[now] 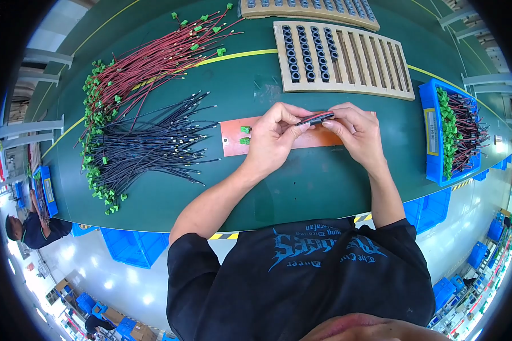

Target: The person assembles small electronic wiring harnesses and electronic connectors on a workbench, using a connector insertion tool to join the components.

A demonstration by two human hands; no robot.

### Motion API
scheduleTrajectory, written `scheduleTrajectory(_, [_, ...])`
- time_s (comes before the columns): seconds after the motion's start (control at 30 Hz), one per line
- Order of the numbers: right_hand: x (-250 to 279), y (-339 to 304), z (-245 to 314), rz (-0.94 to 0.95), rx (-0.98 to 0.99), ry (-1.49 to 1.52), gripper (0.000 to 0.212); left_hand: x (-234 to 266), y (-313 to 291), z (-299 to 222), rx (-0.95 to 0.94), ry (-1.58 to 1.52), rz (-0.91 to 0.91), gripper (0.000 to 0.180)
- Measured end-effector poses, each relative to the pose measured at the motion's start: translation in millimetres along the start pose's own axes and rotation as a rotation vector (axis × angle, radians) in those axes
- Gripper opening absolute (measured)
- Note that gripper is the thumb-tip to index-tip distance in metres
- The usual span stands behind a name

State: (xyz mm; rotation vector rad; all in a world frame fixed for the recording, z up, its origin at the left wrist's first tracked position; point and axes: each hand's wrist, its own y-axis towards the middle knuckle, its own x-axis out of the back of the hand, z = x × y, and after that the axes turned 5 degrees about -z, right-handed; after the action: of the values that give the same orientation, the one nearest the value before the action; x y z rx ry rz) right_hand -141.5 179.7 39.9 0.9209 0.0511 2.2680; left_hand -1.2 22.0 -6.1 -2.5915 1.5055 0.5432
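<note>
Fingers [295, 131] of your left hand [267, 139] and right hand [359, 133] pinch the black-and-red piece [315, 119] from both sides, probably for keeping it steady above the orange board [318, 140].

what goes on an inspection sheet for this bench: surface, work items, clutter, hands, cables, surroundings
Surface: green tabletop with a yellow line across it.
Work items: dark piece with red along it, held over orange strip; green connectors at the strip's left.
Clutter: slotted tray, partly filled with dark rings; second tray beyond.
Hands: left hand and right hand both pinch the dark piece.
Cables: red wires and black wires piled at left; blue bin of wires at right.
Surroundings: blue crate past the near edge; another person at far left.
</note>
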Motion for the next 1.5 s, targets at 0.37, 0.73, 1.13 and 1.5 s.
scheduleTrajectory(0.37, [-1.5,3.3,-1.9,-0.009,0.360,-0.172,0.014,0.0,-2.3,-5.0,0.147,0.110,-0.003,0.035])
scheduleTrajectory(0.73, [44.9,-1.5,-29.6,-0.165,0.362,-0.398,0.011,-2.6,-5.5,-20.3,0.087,0.323,0.055,0.047])
scheduleTrajectory(1.13, [10.8,-15.8,-14.2,-0.167,-0.058,0.660,0.008,-7.5,21.8,-9.4,0.055,0.376,0.328,0.015])
scheduleTrajectory(1.5, [-1.6,-14.7,-6.0,-0.391,-0.223,0.813,0.014,-24.4,19.8,-9.7,0.383,0.150,0.239,0.016])
